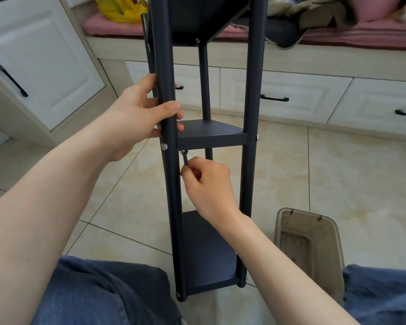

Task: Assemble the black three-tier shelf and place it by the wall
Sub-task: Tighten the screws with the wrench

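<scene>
A single wide-angle camera on the person's head looks forward and steeply down, facing the drawers [291, 85] ahead. It is close. The shelf [169, 184] runs through the centre from 6 to 12 o'clock, its top cut by the frame edge. The small wrench [185, 158] pinched by the right hand [209, 184] reads plainly. The left hand [136, 113], gripping a shelf post, sits at 10 o'clock just off centre. Forearms enter from 8 and 5 o'clock, and the knees [103, 294] fill the lower corners.
</scene>
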Available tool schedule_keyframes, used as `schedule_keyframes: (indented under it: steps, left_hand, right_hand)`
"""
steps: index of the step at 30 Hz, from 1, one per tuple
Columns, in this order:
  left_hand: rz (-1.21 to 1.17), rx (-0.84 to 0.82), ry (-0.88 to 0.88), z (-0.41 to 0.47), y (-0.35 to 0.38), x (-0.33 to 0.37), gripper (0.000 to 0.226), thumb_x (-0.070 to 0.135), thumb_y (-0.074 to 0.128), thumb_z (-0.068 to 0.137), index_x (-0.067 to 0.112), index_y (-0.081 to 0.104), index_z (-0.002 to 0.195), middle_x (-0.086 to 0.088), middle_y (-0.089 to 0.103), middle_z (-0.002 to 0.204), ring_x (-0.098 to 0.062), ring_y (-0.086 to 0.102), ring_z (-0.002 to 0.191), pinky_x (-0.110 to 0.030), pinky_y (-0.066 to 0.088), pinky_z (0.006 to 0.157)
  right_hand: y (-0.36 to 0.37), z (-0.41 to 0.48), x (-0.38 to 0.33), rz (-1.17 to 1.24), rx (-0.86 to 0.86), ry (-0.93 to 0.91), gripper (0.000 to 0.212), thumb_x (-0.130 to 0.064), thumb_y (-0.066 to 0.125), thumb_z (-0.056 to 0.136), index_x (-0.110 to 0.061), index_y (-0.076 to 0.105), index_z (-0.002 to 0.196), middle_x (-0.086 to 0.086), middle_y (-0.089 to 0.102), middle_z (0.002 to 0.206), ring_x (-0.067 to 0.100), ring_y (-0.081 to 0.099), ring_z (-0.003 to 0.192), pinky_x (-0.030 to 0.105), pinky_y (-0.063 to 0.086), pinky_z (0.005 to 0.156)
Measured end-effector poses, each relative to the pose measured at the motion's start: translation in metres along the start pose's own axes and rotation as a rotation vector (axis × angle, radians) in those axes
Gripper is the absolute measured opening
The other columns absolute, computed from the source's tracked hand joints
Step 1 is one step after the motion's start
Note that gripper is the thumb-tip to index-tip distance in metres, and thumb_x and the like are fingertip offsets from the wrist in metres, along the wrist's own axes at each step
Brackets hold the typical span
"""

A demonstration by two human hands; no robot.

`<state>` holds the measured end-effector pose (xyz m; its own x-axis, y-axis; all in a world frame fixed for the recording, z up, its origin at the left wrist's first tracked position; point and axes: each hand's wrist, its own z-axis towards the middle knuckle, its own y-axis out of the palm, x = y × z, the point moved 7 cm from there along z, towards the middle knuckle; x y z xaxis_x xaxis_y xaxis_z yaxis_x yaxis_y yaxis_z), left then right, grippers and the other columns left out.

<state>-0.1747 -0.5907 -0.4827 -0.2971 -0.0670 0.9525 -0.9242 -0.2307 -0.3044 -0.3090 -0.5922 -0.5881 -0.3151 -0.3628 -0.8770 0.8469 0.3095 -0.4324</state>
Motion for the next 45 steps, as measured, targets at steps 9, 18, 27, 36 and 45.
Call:
schedule_keyframes:
  steps: [9, 18, 27, 36, 45]
  left_hand:
    - [-0.006, 0.002, 0.001, 0.0, 0.002, 0.002, 0.023, 0.013, 0.058, 0.102, 0.026, 0.054, 0.121, 0.0, 0.071, 0.084, -0.02, 0.074, 0.079, -0.026, 0.06, 0.069]
    - [-0.005, -0.005, -0.005, 0.001, 0.001, 0.002, 0.025, 0.013, 0.058, 0.102, 0.025, 0.054, 0.124, 0.0, 0.071, 0.085, -0.019, 0.074, 0.079, -0.024, 0.06, 0.069]
    - [0.002, -0.006, -0.005, 0.001, 0.005, 0.003, 0.024, 0.014, 0.058, 0.102, 0.027, 0.054, 0.122, -0.001, 0.071, 0.085, -0.02, 0.075, 0.079, -0.024, 0.06, 0.068]
    - [0.008, 0.0, 0.0, 0.003, 0.006, 0.004, 0.024, 0.014, 0.058, 0.102, 0.029, 0.055, 0.12, 0.001, 0.071, 0.082, -0.021, 0.075, 0.079, -0.026, 0.061, 0.07]
    - [0.0, -0.005, -0.003, 0.003, 0.004, 0.002, 0.025, 0.015, 0.059, 0.102, 0.028, 0.054, 0.122, 0.002, 0.072, 0.084, -0.02, 0.075, 0.08, -0.024, 0.06, 0.069]
  right_hand:
    - [-0.005, 0.008, -0.008, -0.026, 0.014, -0.037, 0.034, -0.018, 0.053, 0.095, -0.018, 0.054, 0.061, -0.008, 0.046, 0.051, 0.013, 0.044, 0.049, 0.03, 0.041, 0.05]
    - [-0.001, 0.015, -0.008, -0.031, 0.059, -0.125, 0.039, -0.013, 0.057, 0.098, -0.018, 0.053, 0.059, -0.012, 0.042, 0.047, 0.007, 0.045, 0.046, 0.012, 0.034, 0.049]
    - [0.007, 0.02, -0.001, 0.085, 0.209, -0.212, 0.022, -0.003, 0.062, 0.094, 0.002, 0.071, 0.075, -0.026, 0.042, 0.058, -0.009, 0.052, 0.058, 0.0, 0.034, 0.061]
    - [0.014, 0.024, 0.008, 0.172, 0.246, -0.169, 0.017, -0.001, 0.061, 0.094, 0.002, 0.072, 0.081, -0.009, 0.054, 0.066, -0.005, 0.053, 0.059, 0.003, 0.037, 0.064]
    - [0.005, 0.016, 0.019, 0.148, 0.099, -0.072, 0.022, -0.012, 0.059, 0.097, -0.006, 0.072, 0.081, -0.013, 0.055, 0.06, 0.003, 0.055, 0.06, 0.007, 0.037, 0.059]
